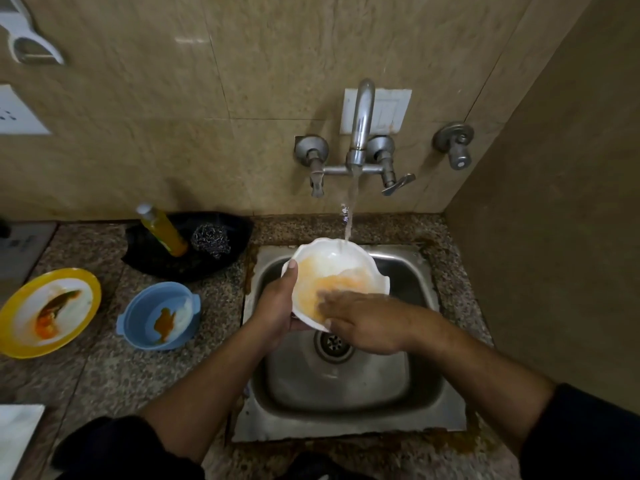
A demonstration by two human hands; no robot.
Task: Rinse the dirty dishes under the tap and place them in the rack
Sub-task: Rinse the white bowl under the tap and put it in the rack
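Gripping bowl (334, 259), left hand (277, 306), right hand (363, 323) pressing inside

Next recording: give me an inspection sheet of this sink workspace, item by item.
Surface: speckled granite counter around a steel sink; brownish stains along the sink's edges.
Job's things: white bowl with orange residue, held under the running tap; yellow-rimmed plate and blue bowl, both soiled, on the counter to the left; no rack in view.
Clutter: black tray holding a yellow bottle and a steel scrubber.
Hands: left hand has its grip on the white bowl's rim; right hand has flat fingers inside it, blurred.
Cables: nothing seen.
Surroundings: tiled wall, switch plate behind the tap, spare valve to its right.
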